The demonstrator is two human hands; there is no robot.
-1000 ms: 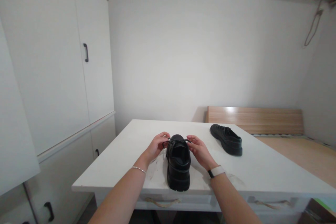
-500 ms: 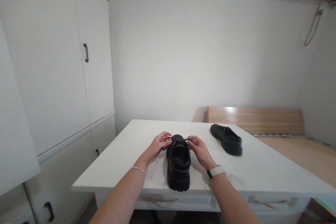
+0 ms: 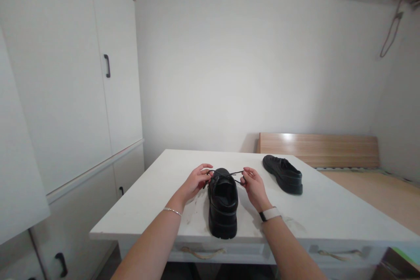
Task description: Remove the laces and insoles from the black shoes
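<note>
Both bare forearms reach forward, hands raised side by side with fingers pinched.

The left hand sits slightly turned inward, wrist bent a little, its fingers curled and closed toward the thumb in a pinch; a thin bracelet circles the left wrist. The right hand mirrors it, back of the hand facing up and outward, fingers bunched tight in a pinch at the same height. A white band with a dark strap wraps the right wrist. The two hands are near each other but apart, forearms angling in from the lower corners.
</note>
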